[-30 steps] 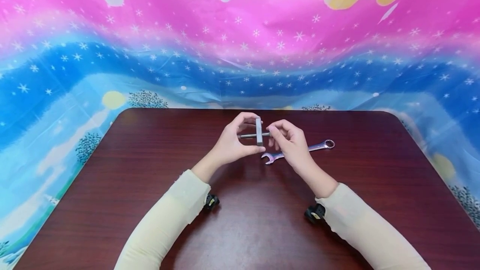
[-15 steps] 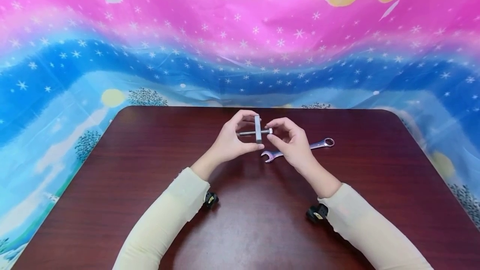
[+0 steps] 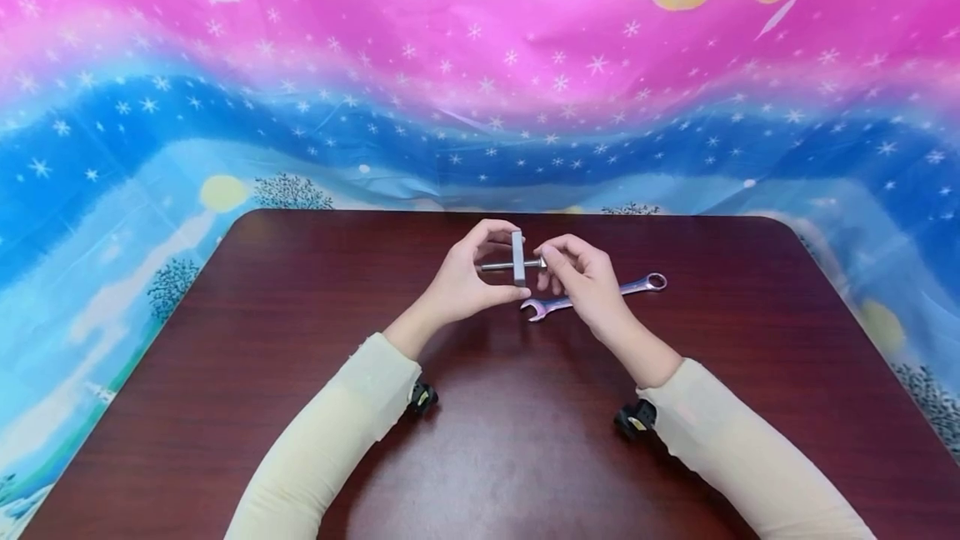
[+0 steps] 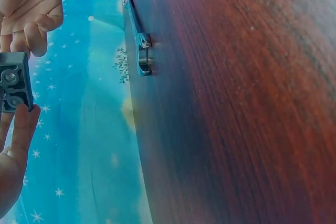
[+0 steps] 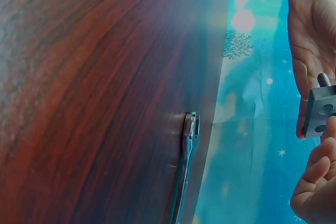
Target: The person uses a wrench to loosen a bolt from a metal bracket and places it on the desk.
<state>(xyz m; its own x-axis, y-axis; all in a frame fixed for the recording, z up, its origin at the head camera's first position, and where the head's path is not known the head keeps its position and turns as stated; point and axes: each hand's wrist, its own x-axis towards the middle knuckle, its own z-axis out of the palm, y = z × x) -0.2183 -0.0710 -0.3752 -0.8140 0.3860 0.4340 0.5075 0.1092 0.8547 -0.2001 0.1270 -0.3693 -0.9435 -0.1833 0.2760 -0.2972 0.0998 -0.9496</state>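
Observation:
My left hand grips a grey metal block by its opposite ends, between fingers and thumb, over the table. A long bolt runs through the block, its shank pointing into the hollow of the left palm. At the other side my right hand pinches the bolt's head end between thumb and fingers. In the left wrist view the block shows round holes in its face. The bolt's threaded tip sticks out past the block in the right wrist view.
A shiny combination wrench lies on the dark wood table, partly behind the right hand, open end to the left. A patterned pink and blue cloth hangs behind the table.
The right fingers spread off the bolt head half a second ago, showing it, and now pinch it again. The left hand keeps its grip on the block; the wrench stays put.

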